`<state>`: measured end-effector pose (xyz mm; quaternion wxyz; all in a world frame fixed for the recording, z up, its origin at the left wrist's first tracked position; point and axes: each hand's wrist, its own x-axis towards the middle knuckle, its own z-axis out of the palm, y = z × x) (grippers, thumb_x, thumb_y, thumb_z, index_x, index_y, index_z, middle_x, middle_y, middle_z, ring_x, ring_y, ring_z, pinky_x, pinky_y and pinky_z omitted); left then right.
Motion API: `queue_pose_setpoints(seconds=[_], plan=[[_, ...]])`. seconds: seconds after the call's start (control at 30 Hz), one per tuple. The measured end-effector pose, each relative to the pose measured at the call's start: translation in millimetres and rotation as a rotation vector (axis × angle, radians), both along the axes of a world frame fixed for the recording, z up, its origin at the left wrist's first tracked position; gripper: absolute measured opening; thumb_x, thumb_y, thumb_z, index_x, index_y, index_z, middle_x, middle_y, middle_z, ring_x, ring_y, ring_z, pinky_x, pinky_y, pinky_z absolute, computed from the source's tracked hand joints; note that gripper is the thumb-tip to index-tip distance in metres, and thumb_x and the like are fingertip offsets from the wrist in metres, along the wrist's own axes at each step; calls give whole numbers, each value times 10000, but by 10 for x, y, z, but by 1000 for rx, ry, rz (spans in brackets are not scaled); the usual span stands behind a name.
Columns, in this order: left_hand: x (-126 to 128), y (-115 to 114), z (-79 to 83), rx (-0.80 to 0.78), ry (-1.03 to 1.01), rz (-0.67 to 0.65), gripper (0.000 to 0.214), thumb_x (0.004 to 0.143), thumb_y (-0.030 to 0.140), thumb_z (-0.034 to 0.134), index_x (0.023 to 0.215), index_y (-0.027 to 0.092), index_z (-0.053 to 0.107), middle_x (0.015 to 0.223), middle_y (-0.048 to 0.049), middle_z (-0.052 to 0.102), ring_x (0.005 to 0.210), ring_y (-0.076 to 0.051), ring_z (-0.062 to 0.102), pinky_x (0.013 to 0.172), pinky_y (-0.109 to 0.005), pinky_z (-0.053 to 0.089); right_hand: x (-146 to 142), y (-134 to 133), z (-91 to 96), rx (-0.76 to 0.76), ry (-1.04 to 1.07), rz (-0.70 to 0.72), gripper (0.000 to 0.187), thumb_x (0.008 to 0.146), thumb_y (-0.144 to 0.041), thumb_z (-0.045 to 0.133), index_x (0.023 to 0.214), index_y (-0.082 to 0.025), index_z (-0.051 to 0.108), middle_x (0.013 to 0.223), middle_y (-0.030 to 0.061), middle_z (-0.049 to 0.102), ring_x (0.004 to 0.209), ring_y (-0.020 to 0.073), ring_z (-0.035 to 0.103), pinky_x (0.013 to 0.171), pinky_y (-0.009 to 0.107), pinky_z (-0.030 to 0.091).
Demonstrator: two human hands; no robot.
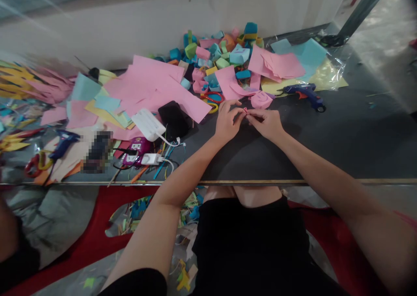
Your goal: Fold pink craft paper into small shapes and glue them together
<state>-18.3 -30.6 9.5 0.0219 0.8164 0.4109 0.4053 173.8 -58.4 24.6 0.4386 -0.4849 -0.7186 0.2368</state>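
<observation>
Nearest, the matte dark table point(325, 148) ends in a thin metal edge above the person's black-clad lap. On it, the left hand point(227, 122) and right hand point(266, 123) meet fingertip to fingertip, thumbs and forefingers pinched tight on a small pink paper piece point(245, 110), a creased scrap held just above the tabletop; the other fingers curl loosely. Just beyond lies a soft rolled pink paper flower point(262, 99), with a blue glue gun point(306, 92) to its right. Farther back, flat pink sheets point(156, 85) overlap, and boxy folded paper shapes point(224, 50) pile up by the wall.

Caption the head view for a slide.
Left hand and right hand pinch a pink paper piece above a paper-strewn dark table.
</observation>
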Motion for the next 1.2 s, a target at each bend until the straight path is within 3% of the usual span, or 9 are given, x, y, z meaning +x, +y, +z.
queue_pose_setpoints(seconds=[0.2, 0.37, 0.53, 0.93, 1.2], plan=[[1, -17, -8, -54, -83, -20, 305, 1062, 466, 558, 990, 225, 731, 1222, -96, 677, 1200, -240, 602, 970, -400, 564, 8, -23, 40, 21, -28, -28, 240, 948, -379, 709, 1046, -228, 867, 763, 39, 808, 659, 182, 725, 678, 304, 536], [9, -54, 42, -147, -188, -7, 378, 1037, 542, 585, 984, 204, 748, 1219, -103, 696, 1148, -221, 655, 783, -303, 571, 2, -30, 80, 12, -49, -55, 249, 961, -408, 693, 988, -233, 868, 747, 34, 802, 646, 179, 709, 665, 301, 510], [10, -52, 57, -232, -256, -51, 323, 1026, 489, 635, 1148, 213, 751, 1186, -94, 772, 1002, -178, 716, 687, -253, 545, -4, -52, 116, 6, -56, -54, 254, 945, -426, 696, 944, -237, 865, 840, 55, 832, 703, 203, 730, 705, 325, 531], [-16, -25, 44, -176, -259, -102, 159, 993, 345, 717, 1084, 292, 837, 1087, -28, 838, 950, -186, 749, 898, -372, 603, 18, -65, 123, 60, -48, -77, 229, 901, -392, 716, 902, -230, 879, 828, 61, 835, 670, 213, 734, 691, 338, 535], [-3, -43, 9, -223, -312, -102, 166, 989, 337, 721, 1109, 309, 832, 1049, -24, 838, 855, -169, 726, 764, -341, 594, 19, -81, 130, 54, -27, -102, 224, 904, -420, 720, 911, -258, 874, 866, 39, 841, 717, 214, 752, 723, 344, 570]])
